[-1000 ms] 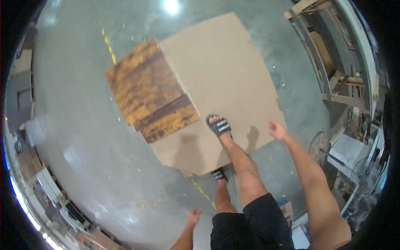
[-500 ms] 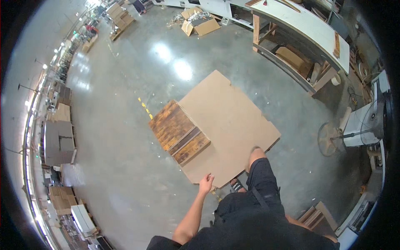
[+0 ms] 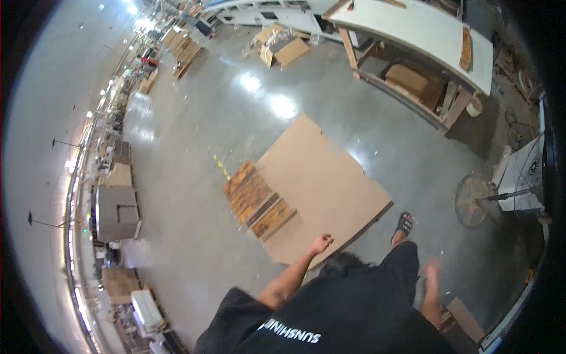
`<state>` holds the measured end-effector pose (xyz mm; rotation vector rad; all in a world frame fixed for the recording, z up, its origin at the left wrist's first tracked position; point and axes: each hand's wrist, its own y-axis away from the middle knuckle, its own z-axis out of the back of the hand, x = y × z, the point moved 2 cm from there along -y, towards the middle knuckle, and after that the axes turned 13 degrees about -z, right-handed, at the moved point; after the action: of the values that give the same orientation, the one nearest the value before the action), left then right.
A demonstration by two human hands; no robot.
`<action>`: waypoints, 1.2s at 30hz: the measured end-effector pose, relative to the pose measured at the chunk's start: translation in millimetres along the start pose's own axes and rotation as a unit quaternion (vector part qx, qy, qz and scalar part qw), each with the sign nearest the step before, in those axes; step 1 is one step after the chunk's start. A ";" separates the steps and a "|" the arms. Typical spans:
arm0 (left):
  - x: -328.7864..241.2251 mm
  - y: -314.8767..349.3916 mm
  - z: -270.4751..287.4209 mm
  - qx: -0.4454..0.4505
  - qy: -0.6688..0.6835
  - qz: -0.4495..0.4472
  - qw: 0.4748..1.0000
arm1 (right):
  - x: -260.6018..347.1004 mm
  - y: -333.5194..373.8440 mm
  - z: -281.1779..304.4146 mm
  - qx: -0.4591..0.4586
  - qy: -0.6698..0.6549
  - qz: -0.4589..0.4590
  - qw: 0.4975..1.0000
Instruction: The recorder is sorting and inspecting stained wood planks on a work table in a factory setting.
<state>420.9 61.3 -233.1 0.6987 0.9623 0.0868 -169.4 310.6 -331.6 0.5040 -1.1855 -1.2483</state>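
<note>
Your left hand (image 3: pixel 322 243) curls its fingers loosely, cardboard (image 3: pixel 324 183) beyond them, boards (image 3: pixel 250 192) leftward; your right hand (image 3: pixel 432 269) has fingers too blurred to tell.

Single head view: left fisheye of a head-worn pair, facing down and tilted forward. Black T-shirt (image 3: pixel 336 307) is closest, behind the left hand's fingers (image 3: pixel 328 239); cardboard sheet (image 3: pixel 324 183) mid-range beyond them; white-topped workbench (image 3: pixel 415 32) far off, ahead-right of them.
</note>
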 end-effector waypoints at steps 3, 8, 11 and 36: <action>-0.1 -22.1 -7.9 -0.028 -0.022 0.034 0.999 | 104.3 -21.2 66.0 -0.026 -0.163 0.072 0.984; -84.6 -36.5 -49.7 -0.047 0.049 0.007 0.998 | 168.0 -60.0 159.9 -0.066 0.084 0.050 0.993; -92.0 -26.0 -59.9 -0.064 0.063 0.024 0.996 | 241.7 -94.8 127.2 -0.101 0.210 0.204 0.951; -453.4 -508.9 105.7 -0.157 0.229 -0.116 0.954 | 925.4 -151.1 -94.9 0.093 0.208 0.451 0.863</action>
<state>120.0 -555.2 -161.9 0.2674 1.4325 0.1974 -269.3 -601.7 -117.5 0.2666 -0.9722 -0.1961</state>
